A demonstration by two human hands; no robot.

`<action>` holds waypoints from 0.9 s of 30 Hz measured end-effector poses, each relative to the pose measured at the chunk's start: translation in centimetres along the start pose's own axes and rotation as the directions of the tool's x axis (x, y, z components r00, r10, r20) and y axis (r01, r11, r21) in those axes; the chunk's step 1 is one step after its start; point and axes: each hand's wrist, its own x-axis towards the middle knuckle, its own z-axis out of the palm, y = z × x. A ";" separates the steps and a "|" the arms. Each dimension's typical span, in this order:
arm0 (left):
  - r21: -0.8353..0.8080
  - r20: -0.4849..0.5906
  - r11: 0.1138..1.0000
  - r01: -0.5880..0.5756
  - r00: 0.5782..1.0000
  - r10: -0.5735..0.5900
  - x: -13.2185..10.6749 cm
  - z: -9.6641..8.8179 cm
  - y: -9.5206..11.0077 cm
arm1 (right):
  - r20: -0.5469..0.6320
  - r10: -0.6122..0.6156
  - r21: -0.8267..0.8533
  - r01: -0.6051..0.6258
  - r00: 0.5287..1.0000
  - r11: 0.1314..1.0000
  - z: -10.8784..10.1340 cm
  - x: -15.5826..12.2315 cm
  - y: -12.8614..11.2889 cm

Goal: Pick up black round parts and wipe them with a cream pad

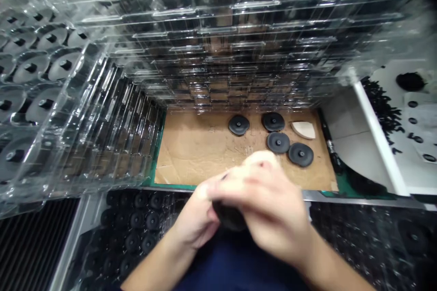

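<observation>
Close to my body, my left hand (201,216) and my right hand (269,204) come together around a black rounded part (229,218). Both hands have their fingers closed on it, and much of the part is hidden behind them. My right hand lies over the top and is smeared by motion. Beyond the hands, several black discs with small raised hubs, among them one black disc (238,125) standing apart, lie on a sheet of cardboard (194,145). A pale wedge-shaped piece (303,129) rests near them at the right.
Tall stacks of clear plastic trays (218,32) rise at the back and left. On the left, a tray (51,54) holds dark discs. At the right, a white bin wall (378,141) stands beside small black pieces (378,104). More dark discs (136,220) sit below the table edge.
</observation>
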 end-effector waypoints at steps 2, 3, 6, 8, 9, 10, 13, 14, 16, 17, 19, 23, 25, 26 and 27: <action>-0.015 0.007 0.999 -0.037 0.999 0.037 -0.1 0.1 0.1 | -0.045 0.146 -0.088 -0.150 0.988 0.985 -0.1 0.3 -0.2; -0.026 0.012 0.999 -0.047 0.999 0.047 -0.1 0.2 0.1 | -0.081 0.177 -0.154 -0.188 0.981 0.970 -0.1 0.4 -0.3; -0.036 -0.004 0.997 -0.064 0.998 0.064 -0.3 0.4 0.1 | -0.081 0.062 -0.117 -0.071 0.995 0.991 0.0 0.5 -0.6; -0.039 -0.028 0.995 -0.087 0.996 0.085 -0.2 0.4 -0.1 | -0.052 0.065 -0.044 -0.068 0.997 0.997 0.1 0.5 -0.5; -0.041 -0.044 0.994 -0.105 0.994 0.103 -0.2 0.3 -0.2 | -0.046 0.123 -0.074 -0.126 0.991 0.989 0.2 0.5 -0.5; -0.045 -0.055 0.991 -0.127 0.991 0.125 -0.1 0.1 -0.4 | -0.056 0.177 -0.141 -0.184 0.983 0.973 0.3 0.5 -0.5; -0.067 -0.069 0.988 -0.139 0.989 0.135 0.1 -0.2 -0.8 | -0.083 0.119 -0.217 -0.135 0.989 0.967 0.6 0.7 -0.6; -0.081 -0.070 0.986 -0.143 0.988 0.137 0.1 -0.3 -0.8 | -0.082 0.064 -0.172 -0.078 0.995 0.982 0.6 0.9 -0.6; -0.108 -0.083 0.981 -0.162 0.985 0.153 0.0 -0.4 -0.7 | -0.092 0.050 -0.095 -0.059 0.995 0.994 0.6 1.2 -0.2; -0.122 -0.101 0.976 -0.182 0.980 0.170 0.0 -0.5 -0.6 | -0.095 0.102 -0.086 -0.110 0.990 0.990 0.5 1.2 0.2; -0.150 -0.141 0.964 -0.222 0.969 0.201 0.0 -0.6 -0.4 | -0.088 0.287 -0.066 -0.293 0.954 0.954 0.4 0.5 1.5; -0.213 -0.119 0.946 -0.244 0.967 0.223 0.2 -1.1 -0.2 | -0.018 0.599 0.083 -0.596 0.801 0.799 1.9 -3.4 5.1; -0.236 -0.071 0.939 -0.248 0.969 0.238 0.4 -1.3 -0.3 | 0.002 0.636 0.074 -0.634 0.772 0.769 3.3 -5.7 6.8; -0.244 -0.052 0.938 -0.245 0.969 0.240 0.4 -1.4 -0.4 | 0.017 0.639 0.060 -0.638 0.769 0.767 3.8 -6.6 7.4; -0.246 -0.035 0.940 -0.237 0.971 0.235 0.5 -1.5 -0.4 | 0.033 0.642 0.054 -0.643 0.766 0.764 4.0 -7.2 7.7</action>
